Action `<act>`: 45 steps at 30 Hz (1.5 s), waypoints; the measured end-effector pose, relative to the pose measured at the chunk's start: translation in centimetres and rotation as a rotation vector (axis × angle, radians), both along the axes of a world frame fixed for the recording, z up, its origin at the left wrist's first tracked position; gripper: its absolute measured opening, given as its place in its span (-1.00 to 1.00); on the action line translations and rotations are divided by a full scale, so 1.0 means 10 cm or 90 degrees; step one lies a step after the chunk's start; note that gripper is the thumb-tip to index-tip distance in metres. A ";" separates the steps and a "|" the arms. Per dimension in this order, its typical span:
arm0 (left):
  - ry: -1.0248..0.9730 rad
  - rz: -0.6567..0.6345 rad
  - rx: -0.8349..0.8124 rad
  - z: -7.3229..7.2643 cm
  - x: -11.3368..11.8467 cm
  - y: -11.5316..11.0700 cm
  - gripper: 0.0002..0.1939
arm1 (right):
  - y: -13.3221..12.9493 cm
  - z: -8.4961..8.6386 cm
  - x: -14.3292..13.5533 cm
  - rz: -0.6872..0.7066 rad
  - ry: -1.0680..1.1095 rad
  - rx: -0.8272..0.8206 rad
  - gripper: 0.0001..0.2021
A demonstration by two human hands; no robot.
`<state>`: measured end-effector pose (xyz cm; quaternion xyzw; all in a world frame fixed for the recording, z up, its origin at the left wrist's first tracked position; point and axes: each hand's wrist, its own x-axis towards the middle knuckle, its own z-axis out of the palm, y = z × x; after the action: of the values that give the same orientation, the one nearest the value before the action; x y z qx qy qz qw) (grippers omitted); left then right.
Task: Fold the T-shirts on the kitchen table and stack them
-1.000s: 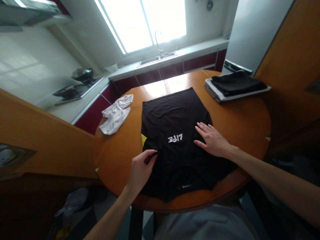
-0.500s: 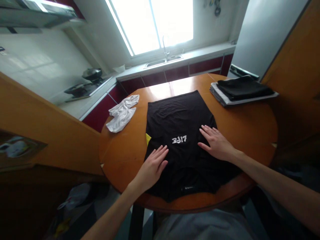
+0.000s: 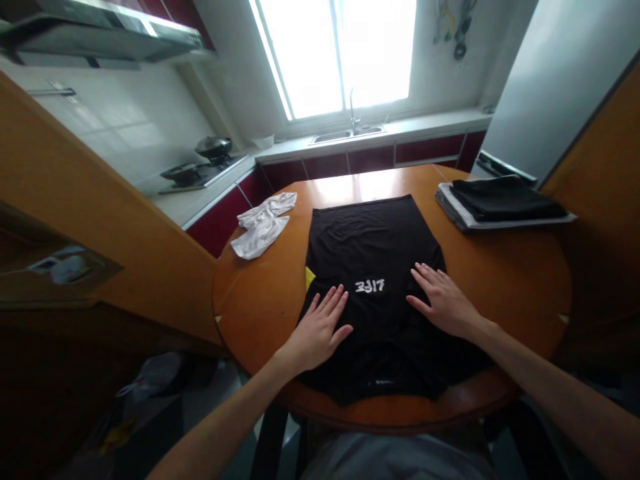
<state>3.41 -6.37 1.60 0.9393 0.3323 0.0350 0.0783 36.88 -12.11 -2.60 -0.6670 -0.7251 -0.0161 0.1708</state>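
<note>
A black T-shirt (image 3: 373, 243) lies spread out on the wooden table, its collar toward me and its hem toward the window. White lettering on its middle appears upside down. My left hand (image 3: 320, 328) rests flat on the shirt's left part, fingers outstretched, close to a small yellow patch (image 3: 310, 277) at the side edge. On the right part lies my right hand (image 3: 445, 301), also flat with fingers extended. Neither hand grips the fabric. Parts of the shirt under both hands are hidden.
The round wooden table (image 3: 520, 287) carries a crumpled white cloth (image 3: 263, 227) at the far left and a stack of folded dark and white clothes (image 3: 507, 203) at the far right. Beyond are a counter with a sink (image 3: 345, 135), a stove (image 3: 200, 175) and a fridge (image 3: 530, 100).
The camera view has shifted, so everything sits a little lower and further right in the picture. Both hands stay flat on the T-shirt, which looks nearly unchanged.
</note>
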 end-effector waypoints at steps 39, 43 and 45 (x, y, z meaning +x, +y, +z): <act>-0.199 0.154 0.106 0.02 -0.16 0.62 -0.45 | -0.04 0.23 0.02 0.007 0.112 0.119 -0.47; -0.119 0.067 0.072 -0.07 -0.10 0.44 -0.41 | -0.07 0.21 -0.02 0.027 0.091 0.056 -0.45; -0.087 0.049 0.054 -0.11 -0.08 0.39 -0.39 | -0.08 0.17 -0.04 0.037 0.065 0.003 -0.42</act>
<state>2.59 -2.51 0.53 0.9238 0.3599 0.1164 0.0593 36.45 -12.91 -0.86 -0.6451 -0.7345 0.0208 0.2096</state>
